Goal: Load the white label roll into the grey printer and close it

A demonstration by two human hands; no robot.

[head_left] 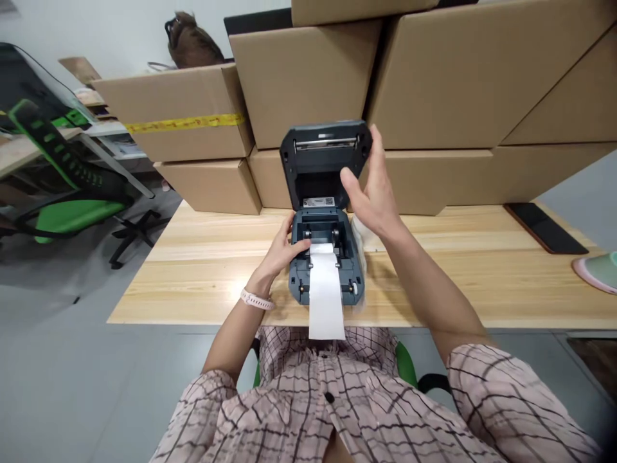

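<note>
A dark grey label printer (297, 257) sits on the wooden table in front of me with its lid (289, 173) raised. A white paper strip (326, 302) runs from inside it over its front and hangs past the table edge. My left hand (283, 251) grips the printer's left side, the thumb reaching over the rim to the paper's upper end. The lid's right edge is held by my right hand (373, 193), fingers behind it and thumb stretched across the inner face. Some crumpled whitish material (360, 247) lies along the printer's right side, partly hidden.
Stacked cardboard boxes (443, 83) wall off the table's back. A dark phone-like slab (544, 227) and a greenish cup-like item (598, 271) are at the right of the table (193, 276). Far left stands a green office chair (77, 218). Behind the boxes, a person's head (193, 45) shows.
</note>
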